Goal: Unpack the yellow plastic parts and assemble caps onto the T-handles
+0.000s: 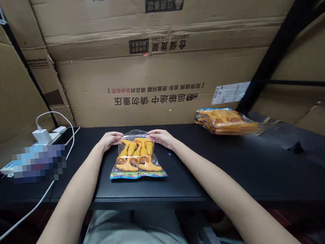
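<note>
Bag (pixel 131 174) of orange plastic pcs (pixel 146 148) sits on blk table (pixel 184 177), btwn both hands, colored strip twd person. L hand (pixel 109 141) pinches its far L corner, R hand (pixel 163 138) its far R corner, fingertips closed on clear film. Similar bags (pixel 222 120) stacked far R; white charger (pixel 42 136) w/ cable (pixel 41 199) & phone (pixel 70 135) far L. Cardboard (pixel 158 69) behind.

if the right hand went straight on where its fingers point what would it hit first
The clear bag of orange plastic pieces, whose far corner the right hand seems to touch; beyond it, probably the left hand, though depth is unclear.
</note>
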### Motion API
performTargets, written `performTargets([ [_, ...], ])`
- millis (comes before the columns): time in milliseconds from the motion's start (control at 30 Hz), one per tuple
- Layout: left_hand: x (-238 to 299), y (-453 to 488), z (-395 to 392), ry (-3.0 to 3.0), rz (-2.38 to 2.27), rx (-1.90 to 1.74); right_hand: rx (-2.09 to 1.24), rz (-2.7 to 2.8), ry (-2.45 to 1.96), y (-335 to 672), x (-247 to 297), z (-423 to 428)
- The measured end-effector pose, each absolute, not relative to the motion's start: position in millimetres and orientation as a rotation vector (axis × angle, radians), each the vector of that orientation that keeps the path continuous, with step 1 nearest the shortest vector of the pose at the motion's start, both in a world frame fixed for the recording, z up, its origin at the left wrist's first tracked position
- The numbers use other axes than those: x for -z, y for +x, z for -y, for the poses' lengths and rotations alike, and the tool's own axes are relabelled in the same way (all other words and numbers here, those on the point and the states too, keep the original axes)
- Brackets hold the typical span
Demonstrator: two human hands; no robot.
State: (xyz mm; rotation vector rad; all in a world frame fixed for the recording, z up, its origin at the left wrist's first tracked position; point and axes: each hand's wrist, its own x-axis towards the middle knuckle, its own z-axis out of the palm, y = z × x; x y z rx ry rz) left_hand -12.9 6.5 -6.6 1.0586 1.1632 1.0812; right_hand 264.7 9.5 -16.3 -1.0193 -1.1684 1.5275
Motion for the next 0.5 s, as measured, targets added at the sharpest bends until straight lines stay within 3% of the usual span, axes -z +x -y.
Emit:
performTargets([
  [200, 7.5, -12.5, -6.8, 1.124, -1.171, -1.098, -1.471, 1.246, -1.0, 264.7, 17.0, -9.8],
  [500, 12.5, -6.6, -10.1, 1.343, -1.298, -1.103, -1.011, 1.785, -1.098, 263.7, 14.0, -13.5],
])
